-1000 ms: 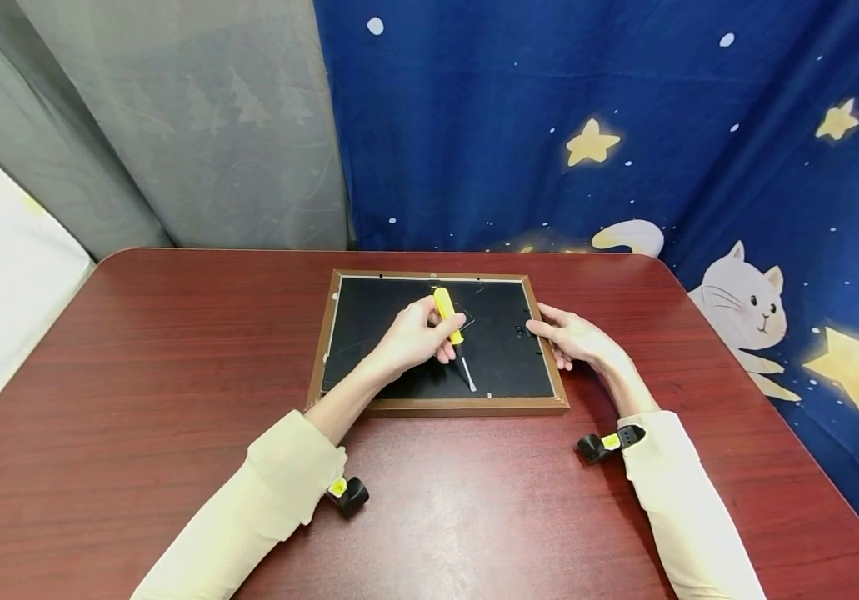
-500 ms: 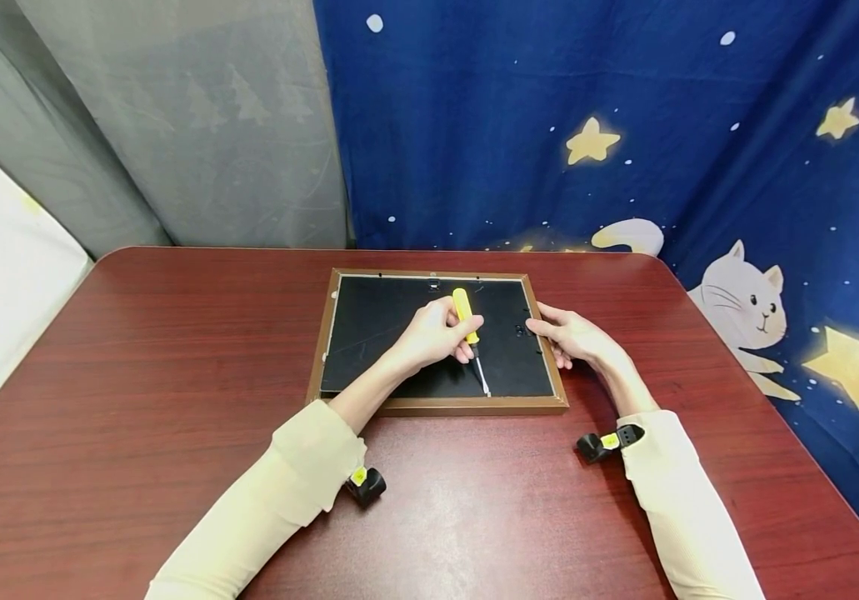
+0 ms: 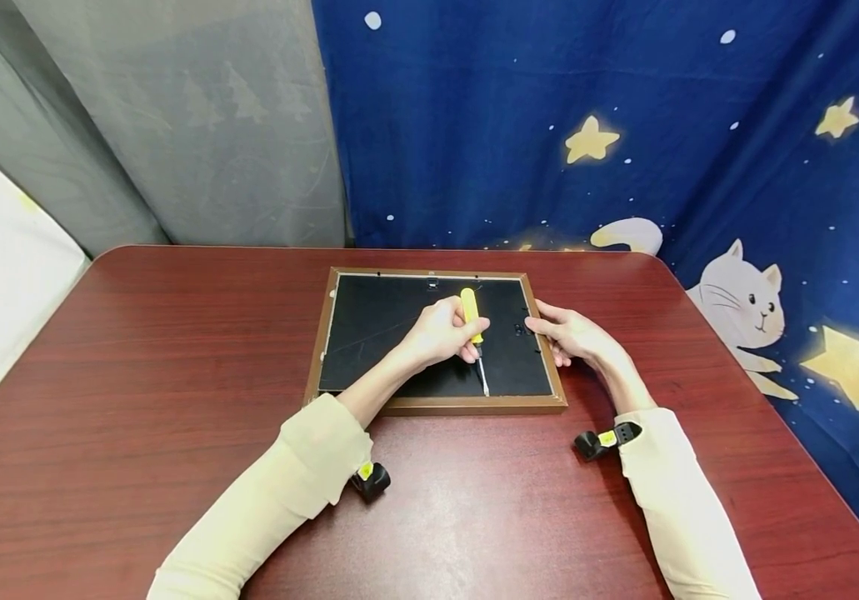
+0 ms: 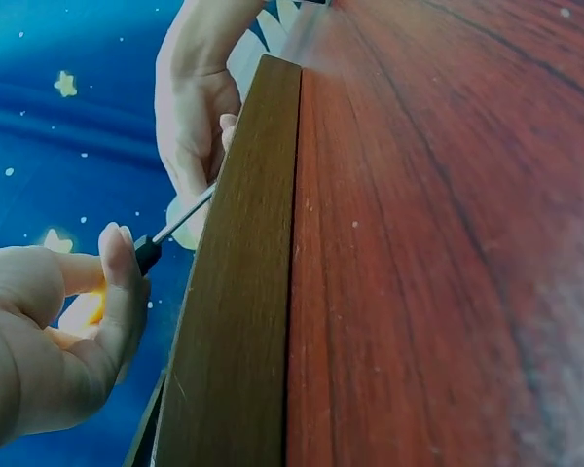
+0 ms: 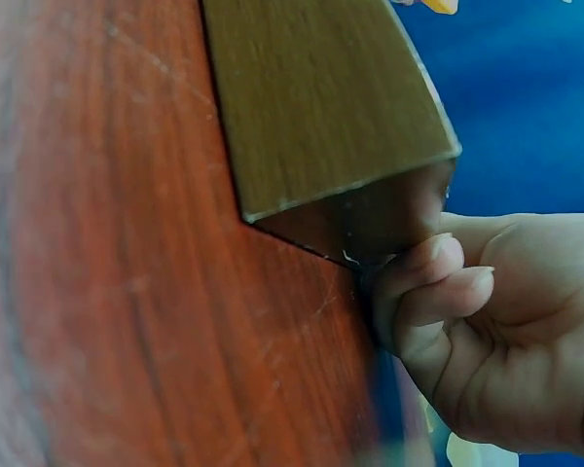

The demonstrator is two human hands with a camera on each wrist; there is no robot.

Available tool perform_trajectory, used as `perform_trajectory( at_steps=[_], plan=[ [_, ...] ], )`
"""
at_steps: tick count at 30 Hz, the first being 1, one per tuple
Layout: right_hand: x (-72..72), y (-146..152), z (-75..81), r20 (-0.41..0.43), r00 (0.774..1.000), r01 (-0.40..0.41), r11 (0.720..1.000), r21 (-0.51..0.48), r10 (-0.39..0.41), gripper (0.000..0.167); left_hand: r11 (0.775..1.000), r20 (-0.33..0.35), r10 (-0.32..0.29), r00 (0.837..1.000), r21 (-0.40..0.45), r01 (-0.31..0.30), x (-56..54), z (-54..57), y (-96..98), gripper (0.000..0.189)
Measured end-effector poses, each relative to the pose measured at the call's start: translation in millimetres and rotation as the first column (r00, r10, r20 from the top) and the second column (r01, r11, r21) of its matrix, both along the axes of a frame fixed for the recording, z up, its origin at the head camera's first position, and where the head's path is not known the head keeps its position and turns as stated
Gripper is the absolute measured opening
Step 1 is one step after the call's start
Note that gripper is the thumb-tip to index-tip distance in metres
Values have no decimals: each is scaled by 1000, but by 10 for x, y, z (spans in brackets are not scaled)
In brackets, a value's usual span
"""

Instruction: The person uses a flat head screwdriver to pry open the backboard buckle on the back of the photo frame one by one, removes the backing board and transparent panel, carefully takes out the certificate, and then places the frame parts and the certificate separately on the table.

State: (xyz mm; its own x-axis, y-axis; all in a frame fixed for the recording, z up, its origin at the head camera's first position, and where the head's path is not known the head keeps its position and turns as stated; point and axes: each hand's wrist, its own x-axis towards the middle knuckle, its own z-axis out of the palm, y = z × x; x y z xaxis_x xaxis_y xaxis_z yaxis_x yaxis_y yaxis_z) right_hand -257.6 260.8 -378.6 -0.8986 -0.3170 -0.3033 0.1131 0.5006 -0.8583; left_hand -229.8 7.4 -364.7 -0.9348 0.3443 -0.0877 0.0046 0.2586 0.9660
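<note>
A brown wooden picture frame [image 3: 474, 406] lies back side up on the table, its black backing board [image 3: 369, 333] showing. My left hand [image 3: 440, 333] pinches a yellow-handled screwdriver [image 3: 470, 307] over the board. The metal shaft points down toward me, its tip right at the inner edge of the near rim. In the left wrist view, the shaft [image 4: 185, 211] runs to the frame's edge and the tip is hidden behind the wood. On the right side my right hand [image 3: 571, 333] grips the frame, thumb on top; the right wrist view shows curled fingers [image 5: 433, 263] at the frame's side.
The reddish-brown table [image 3: 137, 375] spreads around the frame. Behind it hang a grey curtain [image 3: 234, 125] and a blue one [image 3: 474, 125] with stars and a cat. A small black hanger [image 3: 432, 284] sits on the backing near the far rim.
My left hand has moved right and slightly toward me with the screwdriver, bringing its tip from over the board to the near rim. My right hand has stayed on the frame.
</note>
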Motion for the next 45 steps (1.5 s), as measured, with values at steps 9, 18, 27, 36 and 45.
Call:
perform_trajectory(
  at_steps=[9, 18, 27, 36, 45],
  plan=[
    [-10, -80, 6, -57, 998, -11, 1000, 29, 13, 61, 998, 55, 9, 998, -59, -6, -37, 0, 13, 20],
    [-5, -98, 19, -83, 996, 16, 996, 86, -9, 59, 996, 36, -24, 999, -83, 27, -22, 86, 88, 19],
    [26, -83, 36, -13, 999, 34, 998, 58, -34, 65, 976, -163, -89, 983, -212, 53, 162, 203, 102, 22],
    [42, -78, 54, -14, 999, 37, 998, 44, -36, 63, 988, -323, -136, 937, -116, 103, 405, 208, -41, 23],
    [68, -89, 67, -24, 999, 39, 997, 60, -38, 64, 972, -553, -225, 802, -179, 149, 648, 223, -42, 25]
  ],
)
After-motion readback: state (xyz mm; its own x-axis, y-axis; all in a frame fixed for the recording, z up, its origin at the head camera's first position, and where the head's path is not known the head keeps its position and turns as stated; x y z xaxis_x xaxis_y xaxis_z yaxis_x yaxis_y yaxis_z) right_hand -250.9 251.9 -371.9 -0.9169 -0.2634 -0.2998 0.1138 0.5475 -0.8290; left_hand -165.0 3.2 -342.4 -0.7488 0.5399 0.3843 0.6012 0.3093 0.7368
